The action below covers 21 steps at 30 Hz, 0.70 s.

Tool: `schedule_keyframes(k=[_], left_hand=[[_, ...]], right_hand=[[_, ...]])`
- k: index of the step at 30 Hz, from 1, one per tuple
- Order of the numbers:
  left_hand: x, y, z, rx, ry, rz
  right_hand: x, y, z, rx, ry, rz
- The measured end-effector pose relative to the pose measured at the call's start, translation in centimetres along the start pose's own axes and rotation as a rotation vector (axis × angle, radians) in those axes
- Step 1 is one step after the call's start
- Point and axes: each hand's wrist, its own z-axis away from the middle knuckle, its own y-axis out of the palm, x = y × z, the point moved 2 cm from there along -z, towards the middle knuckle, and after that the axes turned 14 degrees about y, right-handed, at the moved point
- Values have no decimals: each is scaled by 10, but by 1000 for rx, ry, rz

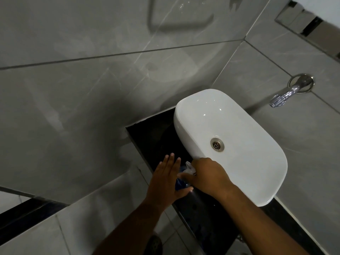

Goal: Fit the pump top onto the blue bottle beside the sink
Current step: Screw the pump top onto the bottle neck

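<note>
The blue bottle (179, 182) stands on the dark counter (152, 137) just beside the near left corner of the white sink (239, 162), wedged between the two hands and mostly hidden by them. The right hand (207, 176) sits over the bottle's top with its fingers curled around the clear pump top (190, 167), whose nozzle pokes out toward the left; this grip from above suits pressing or twisting the pump onto the neck. The left hand (167, 179) is flat and open, fingers spread and straight, its palm against the bottle's left side and the thumb reaching under the right hand, likely to brace the bottle so it does not tip or spin. Whether the pump's collar has caught the thread cannot be told, since the neck is covered. The tap (287, 94) on the wall is well apart and plays no part here.
</note>
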Motion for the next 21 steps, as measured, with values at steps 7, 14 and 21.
schedule_keyframes(k=[7,14,21], left_hand=[[-2,-3,1,-43,5,50],[-3,-6,1,-70,20,64],[-4,-4,0,-59,7,54]], right_hand=[[2,6,-2,8,-9,4],[1,0,0,70,-74,-59],[-1,4,-2,-36,59,5]])
